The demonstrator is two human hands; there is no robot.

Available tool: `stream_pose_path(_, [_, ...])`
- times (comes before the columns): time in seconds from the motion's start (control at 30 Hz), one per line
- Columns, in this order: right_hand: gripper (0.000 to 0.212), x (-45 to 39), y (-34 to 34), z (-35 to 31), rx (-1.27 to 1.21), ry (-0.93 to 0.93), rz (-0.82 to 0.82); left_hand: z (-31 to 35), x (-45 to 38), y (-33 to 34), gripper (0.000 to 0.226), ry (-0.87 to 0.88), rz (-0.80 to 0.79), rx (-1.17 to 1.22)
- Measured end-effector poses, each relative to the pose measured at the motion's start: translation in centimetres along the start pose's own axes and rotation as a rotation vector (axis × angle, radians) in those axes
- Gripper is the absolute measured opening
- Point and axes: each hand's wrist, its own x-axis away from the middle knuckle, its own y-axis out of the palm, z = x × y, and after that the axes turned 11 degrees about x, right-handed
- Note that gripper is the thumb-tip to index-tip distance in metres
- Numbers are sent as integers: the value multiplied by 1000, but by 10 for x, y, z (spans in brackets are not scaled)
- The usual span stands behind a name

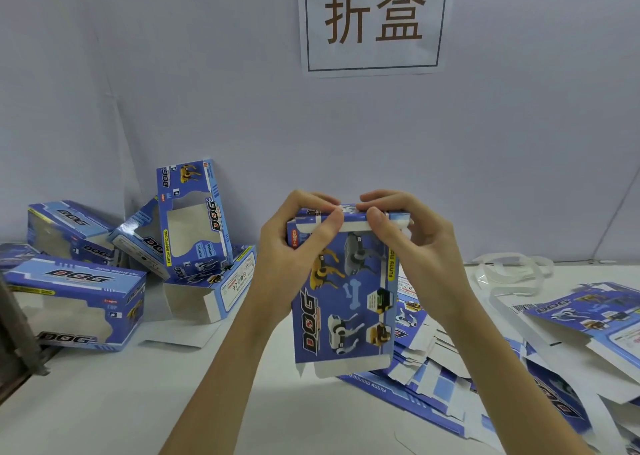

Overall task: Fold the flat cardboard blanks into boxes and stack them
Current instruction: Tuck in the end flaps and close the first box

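Item 1. White tabletop (104, 402): it carried everything I logged below.

Item 2. Loose heap of folded blue printed cardboard boxes (194, 212) at my far left: some upright, some tipped against each other and the wall. I judged it a pile, not yet a tidy stack.

Item 3. Spread of flat blue-and-white cardboard blanks (571, 319) at my right: overlapping, several fanned under the box in hand.

Item 4. Half-formed blue cardboard box with dog artwork (343, 298): held upright above the table, between my hands, its top end at my fingertips and its bottom flaps open and hanging.

Item 5. Left hand (294, 243): curled round the box's upper left corner, thumb pressing the top flap.

Item 6. Right hand (412, 233): curled over the upper right corner, thumb and fingers pinching the same flap. Both hands met at the top edge, nearly touching.

Item 7. White tuck flap (353, 226): lay folded across the top, apparently being pushed in.

Risks, as I judged them: uneven thumb pressure could crease the flap outside its slot; squeezing the walls could collapse the box flat; the open bottom could splay; a careless set-down could topple the leaning boxes.
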Motion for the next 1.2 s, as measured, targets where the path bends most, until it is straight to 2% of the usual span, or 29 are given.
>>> stream_pose_path(0.2, [34, -6, 6, 7, 33, -52, -22, -2, -6, -5, 28, 35, -37, -82])
stream_pose_path(0.33, [27, -10, 0, 8, 13, -70, -36, 0, -9, -2, 27, 44, -44, -65])
stream_pose_path(0.57, [28, -7, -8, 6, -68, -88, -22, 13, -14, 0, 15, 48, -79, -54])
stream_pose_path(0.7, [42, 3, -14, 14, -82, -74, -75, 12, -9, -3, 30, -10, -96, -97])
stream_pose_path(0.93, [39, 9, -6, 13, -68, -64, -63, 3, 1, -4, 42, -60, -18, -123])
stream_pose_path(1.03, [39, 11, -4, 11, -32, -74, -55, 3, 4, -4, 30, -32, -38, -94])
stream_pose_path(1.2, [41, 13, -1, 10, -50, -93, -66, -1, 6, -3, 29, 4, -13, -113])
